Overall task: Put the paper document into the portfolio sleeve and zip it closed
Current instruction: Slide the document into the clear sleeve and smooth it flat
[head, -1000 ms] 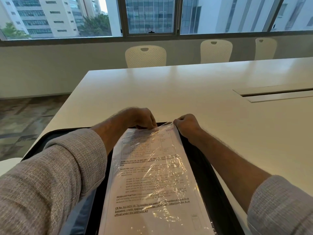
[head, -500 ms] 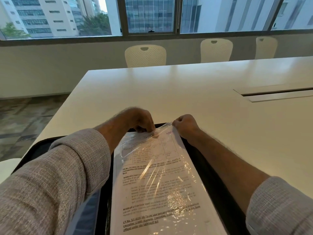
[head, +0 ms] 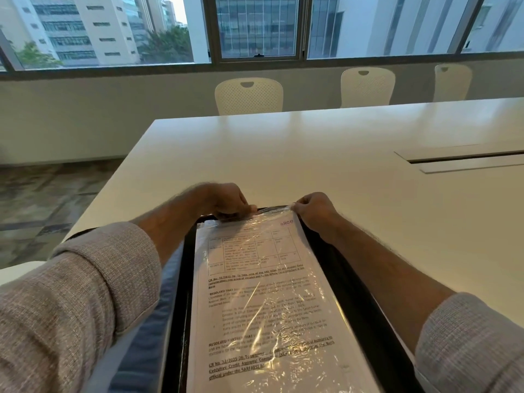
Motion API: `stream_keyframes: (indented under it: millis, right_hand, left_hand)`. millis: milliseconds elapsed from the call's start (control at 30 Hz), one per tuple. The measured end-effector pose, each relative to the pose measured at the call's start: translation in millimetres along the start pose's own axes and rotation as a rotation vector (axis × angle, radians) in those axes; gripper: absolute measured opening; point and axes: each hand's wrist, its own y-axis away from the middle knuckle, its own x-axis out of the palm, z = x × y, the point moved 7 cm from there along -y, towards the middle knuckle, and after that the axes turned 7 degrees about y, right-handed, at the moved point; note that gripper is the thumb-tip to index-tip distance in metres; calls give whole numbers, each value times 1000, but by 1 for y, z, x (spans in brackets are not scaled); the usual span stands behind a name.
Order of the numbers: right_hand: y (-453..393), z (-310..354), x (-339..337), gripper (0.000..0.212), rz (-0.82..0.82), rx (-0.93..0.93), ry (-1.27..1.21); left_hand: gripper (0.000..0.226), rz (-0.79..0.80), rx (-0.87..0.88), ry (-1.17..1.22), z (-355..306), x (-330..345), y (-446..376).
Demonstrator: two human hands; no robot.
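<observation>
A printed paper document (head: 255, 285) lies inside a crinkled clear plastic sleeve (head: 289, 333) on an open black portfolio (head: 351, 282) at the near edge of the table. My left hand (head: 226, 201) pinches the sleeve's far edge near its left corner. My right hand (head: 314, 211) pinches the same edge at the right corner. Both forearms in grey sleeves flank the sleeve. The portfolio's zipper is not visible.
The portfolio rests on a large white table (head: 283, 154) with a cable slot (head: 465, 160) at the right. Three white chairs (head: 249, 95) stand along the far side under the windows. Carpeted floor lies to the left.
The sleeve's far edge has been pulled flatter and straighter between both hands. The left hand shifted slightly left along the edge; the document sits squarer on the portfolio.
</observation>
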Motion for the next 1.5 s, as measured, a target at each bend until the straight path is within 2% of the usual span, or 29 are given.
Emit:
stream_keyframes:
  millis: [67,233,333,433,567,767,867,933,1000,1067,1133,1267,1367,1433,1500]
  right_hand:
    - [1,0,0,20,0,-4,-9]
    - [2,0,0,21,6,4,-24]
    - [3,1,0,22,8,0,-16]
    - [1,1,0,23,5,-13,20]
    - [2,4,1,22,-62,-93,189]
    - [6,9,6,22,-140,-178,374]
    - [10,12,6,14,-159,-238,395]
    - [17,14,5,4,-180,-295,388]
    - [28,17,2,3,-235,-377,437]
    - [41,22,0,8,-291,-485,512]
    - [54,25,0,15,-280,-568,534]
    - [77,21,5,54,-42,-622,542]
    - [87,4,13,81,167,-579,709]
    - [90,-9,17,91,272,-546,842]
    - [91,-15,18,94,294,-541,880]
  left_hand:
    - [39,19,32,-7,3,-1,7]
    - [34,-26,168,-61,6,-1,18]
    - [43,-28,149,-142,12,5,20]
    - [35,-82,119,-134,18,7,16]
    - [23,-123,81,-77,26,9,13]
    - [26,-226,61,82,33,9,18]
    - [28,-312,102,99,31,12,22]
    - [29,-382,121,38,28,14,28]
    - [37,-479,149,-153,23,16,37]
    - [47,-568,173,-302,20,18,48]
    - [53,-600,181,-324,23,22,58]
    - [66,-570,137,-351,33,29,79]
    - [74,-575,112,-374,40,34,101]
    - [78,-576,102,-385,45,39,117]
    - [80,-580,82,-375,52,45,135]
